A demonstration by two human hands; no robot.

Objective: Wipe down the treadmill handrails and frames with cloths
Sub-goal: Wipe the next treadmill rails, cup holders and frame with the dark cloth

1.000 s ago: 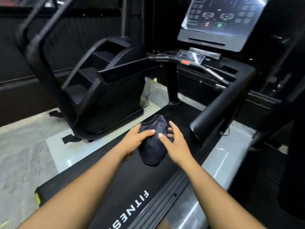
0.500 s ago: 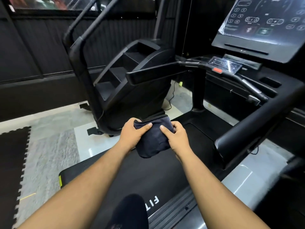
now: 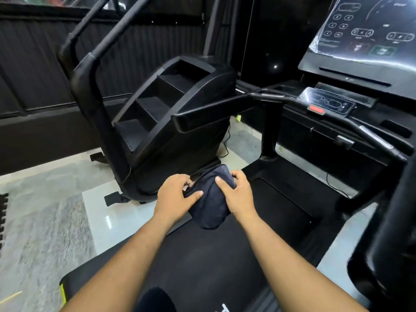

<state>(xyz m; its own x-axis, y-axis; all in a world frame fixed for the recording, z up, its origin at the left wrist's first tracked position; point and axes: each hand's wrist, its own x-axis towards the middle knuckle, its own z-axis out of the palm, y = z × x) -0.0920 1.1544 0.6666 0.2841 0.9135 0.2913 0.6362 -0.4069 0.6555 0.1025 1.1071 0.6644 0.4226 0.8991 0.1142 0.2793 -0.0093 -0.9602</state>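
Filling the middle and right of the view, the treadmill [image 3: 225,255] is the landmark — its black belt runs up from the bottom edge toward the console [image 3: 360,59], whose screen is covered in shiny plastic film. Left of the treadmill stands a black stair climber [image 3: 171,122] with three visible steps and a tall curved rail. Reaching back from the console, the treadmill's left handrail [image 3: 220,111] ends over the belt's left edge, while the right handrail [image 3: 387,221] looms large and blurred at the right of the frame. Pale tiled floor [image 3: 45,221] lies left of the treadmill (a strip of dark matting shows at the far left edge).

Above the belt, both arms extend forward and hold a dark blue cloth [image 3: 210,199] bunched between them — well below and short of either handrail. The left hand [image 3: 175,194] grips the cloth's left side, thumb laid across the fabric and fingers curled behind it. The right hand [image 3: 238,194] grips the right side, thumb pressed on top and fingers wrapped over the upper edge.
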